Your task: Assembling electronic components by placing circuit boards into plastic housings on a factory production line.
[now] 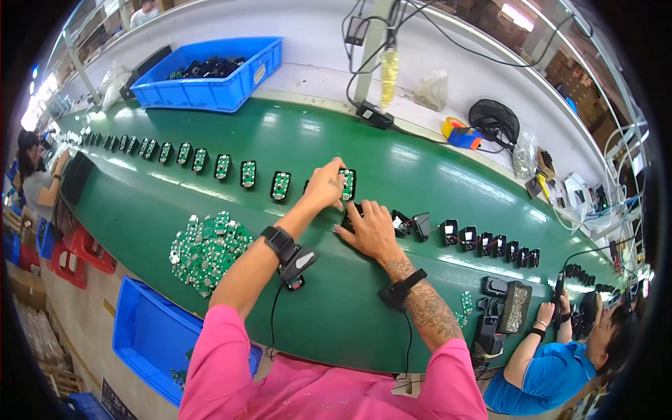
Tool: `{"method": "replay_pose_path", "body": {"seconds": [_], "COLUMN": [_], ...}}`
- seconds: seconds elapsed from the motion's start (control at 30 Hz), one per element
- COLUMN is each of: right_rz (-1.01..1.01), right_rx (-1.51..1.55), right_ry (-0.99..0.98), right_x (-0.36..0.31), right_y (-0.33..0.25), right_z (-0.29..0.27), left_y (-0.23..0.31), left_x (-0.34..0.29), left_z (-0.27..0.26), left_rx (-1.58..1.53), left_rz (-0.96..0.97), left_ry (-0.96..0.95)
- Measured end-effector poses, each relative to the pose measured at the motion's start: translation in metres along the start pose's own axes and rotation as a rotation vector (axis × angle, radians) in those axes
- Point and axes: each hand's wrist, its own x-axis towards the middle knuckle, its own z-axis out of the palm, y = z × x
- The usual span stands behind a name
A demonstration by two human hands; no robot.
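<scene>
My left hand (326,185) is closed at the edge of a black plastic case with a green circuit board (348,185) in it, in the row on the bench. Part of another black case shows behind that wrist. Just below, my right hand (372,228) grips a dark plastic case (348,221), thumb on one side and fingers over the other; the hand hides most of it. To the left stands a board-filled case (281,185). Beside my right hand are open black cases with wires (421,226). Both wrists wear black straps with devices.
A heap of loose green circuit boards (208,253) lies on the green bench (336,308). A blue bin (231,91) of black parts stands at the back; another blue bin (143,343) sits below the left edge. Co-workers sit at far left and right (546,378). Cables hang above.
</scene>
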Motion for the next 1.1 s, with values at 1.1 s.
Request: {"method": "replay_pose_path", "body": {"seconds": [1.1], "right_rz": [0.383], "right_rx": [0.197], "right_ry": [-0.091], "right_x": [-0.127], "right_y": [-0.049], "right_z": [-0.086], "left_y": [0.028], "left_x": [-0.117], "left_z": [0.053], "left_rx": [0.900], "left_rz": [0.217], "left_ry": [-0.211]}}
